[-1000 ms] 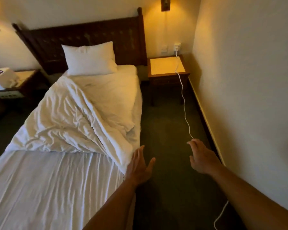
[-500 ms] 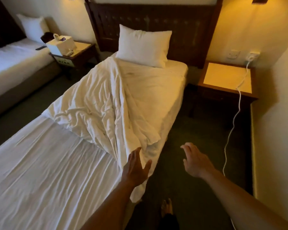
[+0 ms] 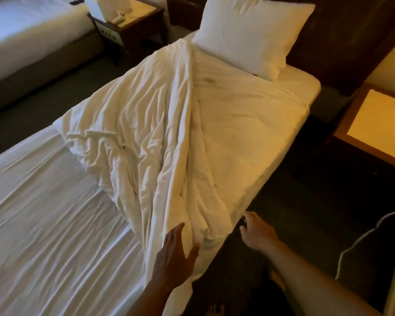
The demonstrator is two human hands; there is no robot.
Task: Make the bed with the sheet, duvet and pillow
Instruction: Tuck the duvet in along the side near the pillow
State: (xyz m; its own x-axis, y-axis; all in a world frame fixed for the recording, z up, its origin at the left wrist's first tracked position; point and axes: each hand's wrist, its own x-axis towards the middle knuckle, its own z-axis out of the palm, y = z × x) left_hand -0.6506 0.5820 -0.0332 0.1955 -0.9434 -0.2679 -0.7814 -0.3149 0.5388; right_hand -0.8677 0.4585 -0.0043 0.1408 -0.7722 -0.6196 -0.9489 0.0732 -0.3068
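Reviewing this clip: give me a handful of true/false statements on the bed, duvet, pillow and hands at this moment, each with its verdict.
1. The pillow lies at the head of the bed, by the dark headboard. True.
2. The duvet is spread flat over the whole mattress. False: it is bunched and crumpled over the upper part, and the sheet at the foot end is uncovered.
3. The left hand is open, its fingers straight, at the duvet's near corner. True.
4. The right hand grips the pillow. False: it is at the bed's edge near the duvet, far from the pillow.
5. A white cable lies on the floor to the right. True.
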